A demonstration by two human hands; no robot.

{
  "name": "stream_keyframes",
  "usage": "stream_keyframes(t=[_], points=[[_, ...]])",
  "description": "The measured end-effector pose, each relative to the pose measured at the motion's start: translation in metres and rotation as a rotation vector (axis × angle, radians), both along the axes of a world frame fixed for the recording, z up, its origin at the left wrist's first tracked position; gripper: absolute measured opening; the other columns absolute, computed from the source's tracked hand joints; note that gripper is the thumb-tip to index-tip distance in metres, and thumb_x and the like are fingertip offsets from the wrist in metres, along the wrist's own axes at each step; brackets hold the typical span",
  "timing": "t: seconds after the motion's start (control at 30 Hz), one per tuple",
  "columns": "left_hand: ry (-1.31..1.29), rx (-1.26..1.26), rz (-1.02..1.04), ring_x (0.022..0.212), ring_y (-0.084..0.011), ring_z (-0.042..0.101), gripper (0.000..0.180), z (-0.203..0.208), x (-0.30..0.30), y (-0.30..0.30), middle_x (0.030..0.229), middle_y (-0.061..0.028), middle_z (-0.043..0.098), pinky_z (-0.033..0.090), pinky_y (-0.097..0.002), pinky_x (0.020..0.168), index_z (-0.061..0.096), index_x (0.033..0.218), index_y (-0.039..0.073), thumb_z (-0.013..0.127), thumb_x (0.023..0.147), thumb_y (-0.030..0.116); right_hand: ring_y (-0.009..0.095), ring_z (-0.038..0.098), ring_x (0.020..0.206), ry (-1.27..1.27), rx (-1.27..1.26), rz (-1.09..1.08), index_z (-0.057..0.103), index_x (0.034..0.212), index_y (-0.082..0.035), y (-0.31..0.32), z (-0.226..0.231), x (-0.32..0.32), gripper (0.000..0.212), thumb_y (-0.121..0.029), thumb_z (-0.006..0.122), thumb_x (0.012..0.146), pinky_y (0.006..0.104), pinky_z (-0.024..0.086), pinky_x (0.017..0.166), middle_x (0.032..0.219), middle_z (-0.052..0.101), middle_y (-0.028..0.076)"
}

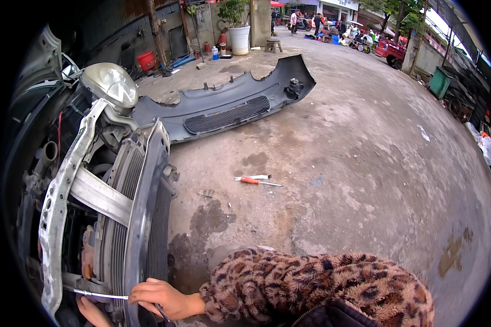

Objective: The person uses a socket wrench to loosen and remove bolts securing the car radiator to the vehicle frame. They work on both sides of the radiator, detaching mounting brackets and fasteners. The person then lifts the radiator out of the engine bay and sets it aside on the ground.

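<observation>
My right hand (163, 300), in a leopard-print fuzzy sleeve, is closed around a slim silver metal tool (103, 295) at the bumper beam of an opened-up car front. The tool's shaft points left across the gap behind the beam; its exact kind is unclear. A dark piece, perhaps its handle, shows below my fingers. Part of my left hand (91, 313) reaches into the gap just under the shaft, its fingers mostly hidden. Around my hands are the dark bumper beam (143, 234), the pale upper radiator support (55, 218) and the finned radiator (159, 229).
An orange-handled screwdriver (251, 180) lies on the concrete beside a small whitish item. Beyond it rests a removed grey bumper cover (223, 103). The headlight (112, 86) sits at the car's far corner. A white planter (239, 41) and red bucket (146, 60) stand farther back.
</observation>
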State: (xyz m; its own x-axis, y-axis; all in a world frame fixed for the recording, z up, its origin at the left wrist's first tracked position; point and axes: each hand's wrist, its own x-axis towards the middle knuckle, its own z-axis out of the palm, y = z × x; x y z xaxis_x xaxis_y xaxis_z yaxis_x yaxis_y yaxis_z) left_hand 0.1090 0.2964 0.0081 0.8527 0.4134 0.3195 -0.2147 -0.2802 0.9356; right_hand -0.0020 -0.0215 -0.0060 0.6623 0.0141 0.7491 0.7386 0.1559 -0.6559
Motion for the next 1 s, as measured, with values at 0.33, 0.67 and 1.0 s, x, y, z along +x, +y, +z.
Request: stream_keyframes(t=[0.33, 0.67, 1.0], points=[[-0.022, 0.217, -0.020, 0.081, -0.0190, 0.058, 0.036, 0.003, 0.005, -0.033, 0.093, -0.0141, 0.066, 0.048, -0.0338, 0.075, 0.059, 0.103, -0.011, 0.052, 0.097, 0.025, 0.009, 0.053, 0.051, 0.624, 0.200, 0.798, 0.052, 0.123, 0.001, 0.010, -0.008, 0.054, 0.031, -0.012, 0.048, 0.095, 0.0216, 0.042, 0.049, 0.068, 0.063, 0.008], [0.050, 0.104, 0.109, 0.066, -0.0162, 0.056, 0.042, 0.031, -0.018, -0.065, 0.070, -0.0119, 0.063, 0.044, -0.0328, 0.063, 0.064, 0.085, -0.010, 0.058, 0.090, 0.031, 0.011, 0.046, 0.042, 0.873, -0.076, 0.488, 0.058, 0.101, 0.006, 0.055, 0.040, 0.093, 0.031, -0.024, 0.048, 0.099, 0.0235, 0.031, 0.038, 0.060, 0.058, 0.007], [0.050, -0.009, 0.049, 0.066, -0.0096, 0.050, 0.041, 0.027, -0.018, -0.071, 0.073, -0.0036, 0.060, 0.042, -0.0274, 0.060, 0.065, 0.085, -0.007, 0.058, 0.093, 0.033, 0.010, 0.044, 0.040, 0.811, -0.032, 0.531, 0.051, 0.096, 0.000, 0.061, 0.036, 0.080, 0.022, -0.021, 0.048, 0.100, 0.0249, 0.033, 0.037, 0.060, 0.057, 0.008]])
